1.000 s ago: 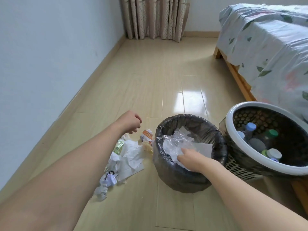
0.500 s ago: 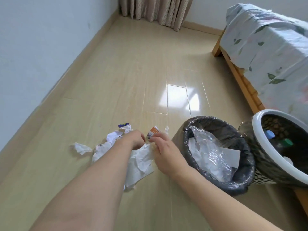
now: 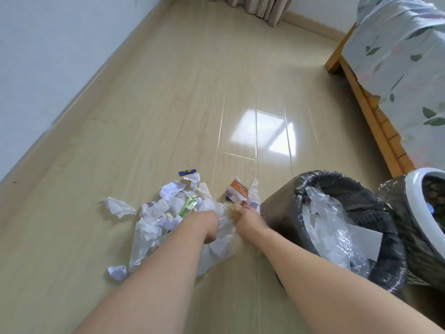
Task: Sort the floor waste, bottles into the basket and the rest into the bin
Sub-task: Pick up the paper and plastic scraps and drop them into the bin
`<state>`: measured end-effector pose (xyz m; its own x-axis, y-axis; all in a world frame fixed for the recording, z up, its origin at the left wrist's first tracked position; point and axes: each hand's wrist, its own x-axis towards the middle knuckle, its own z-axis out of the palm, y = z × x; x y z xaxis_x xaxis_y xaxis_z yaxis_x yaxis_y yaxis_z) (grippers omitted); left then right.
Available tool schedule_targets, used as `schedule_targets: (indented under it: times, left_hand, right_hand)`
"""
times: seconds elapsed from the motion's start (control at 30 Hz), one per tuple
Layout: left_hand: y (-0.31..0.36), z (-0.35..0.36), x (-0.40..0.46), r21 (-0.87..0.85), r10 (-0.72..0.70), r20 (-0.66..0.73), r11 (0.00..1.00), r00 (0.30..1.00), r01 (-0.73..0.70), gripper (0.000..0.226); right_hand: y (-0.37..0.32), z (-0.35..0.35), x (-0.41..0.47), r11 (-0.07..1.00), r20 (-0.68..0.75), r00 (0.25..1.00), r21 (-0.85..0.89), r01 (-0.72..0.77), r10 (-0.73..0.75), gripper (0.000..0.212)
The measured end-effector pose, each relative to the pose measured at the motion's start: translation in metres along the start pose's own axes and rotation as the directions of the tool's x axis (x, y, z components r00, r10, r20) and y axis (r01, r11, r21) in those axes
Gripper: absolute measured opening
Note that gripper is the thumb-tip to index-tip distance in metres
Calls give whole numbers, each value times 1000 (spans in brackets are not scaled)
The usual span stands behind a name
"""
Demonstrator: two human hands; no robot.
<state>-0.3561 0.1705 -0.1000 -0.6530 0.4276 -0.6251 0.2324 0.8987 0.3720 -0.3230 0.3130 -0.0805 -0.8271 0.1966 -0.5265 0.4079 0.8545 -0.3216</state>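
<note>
A pile of paper waste point(image 3: 154, 225) lies on the floor left of the bin. It includes a green sachet point(image 3: 189, 206), an orange card point(image 3: 237, 191) and a blue wrapper point(image 3: 187, 172). My left hand point(image 3: 204, 224) is curled down into white paper at the pile's right side. Beside it, my right hand point(image 3: 249, 218) curls its fingers on a crumpled tissue point(image 3: 234, 209) just below the orange card. The black-lined bin point(image 3: 337, 183) holds clear plastic and paper. Only the white rim of the basket point(image 3: 414, 196) shows at the right edge, with a blue bottle cap inside.
A torn tissue point(image 3: 118, 207) and a small paper ball point(image 3: 117, 271) lie apart from the pile on the left. The bed point(image 3: 397, 56) and its wooden frame point(image 3: 370, 112) run along the right; the wall point(image 3: 48, 56) runs along the left. Bare floor stretches ahead.
My right hand has left the bin and moved left to the pile. My left hand has dropped into the paper. The view has tilted down toward the pile.
</note>
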Motion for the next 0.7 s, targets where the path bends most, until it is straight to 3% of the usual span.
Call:
schedule_targets:
  times: [0.1,0.17,0.23,0.3,0.37,0.53,0.6,0.7]
  left_hand:
    - [-7,-9,1,-44,10,-23,999,1000,-11,30]
    - [-15,-20,0,-126,-13,-89,992,996,2,23]
    - [-20,-27,-5,-223,-51,-174,975,983,11,32]
    - [-22,-34,-13,-317,-103,-237,948,966,23,28]
    - [-21,-43,-26,-372,-131,-291,928,948,13,17]
    - [-13,-66,-56,-393,-173,-416,920,893,-5,22]
    - [-10,-78,-68,-398,-188,-449,917,874,-8,9]
    - [-2,-88,-92,-398,-213,-485,917,848,3,14]
  right_hand:
    - [2,2,-3,1000,-25,999,23,-20,21,23]
    - [-1,-2,-9,998,-36,999,60,-36,38,34]
    - [-8,-10,-19,992,-98,994,123,-38,50,44]
    - [-17,-21,-34,978,-172,984,209,-20,57,43]
    - [-26,-34,-49,957,-233,971,291,11,59,37]
    - [-35,-67,-87,844,-393,918,509,170,52,15]
    - [-36,-78,-101,804,-434,900,548,232,36,18]
    - [-35,-97,-121,735,-451,892,609,298,11,37]
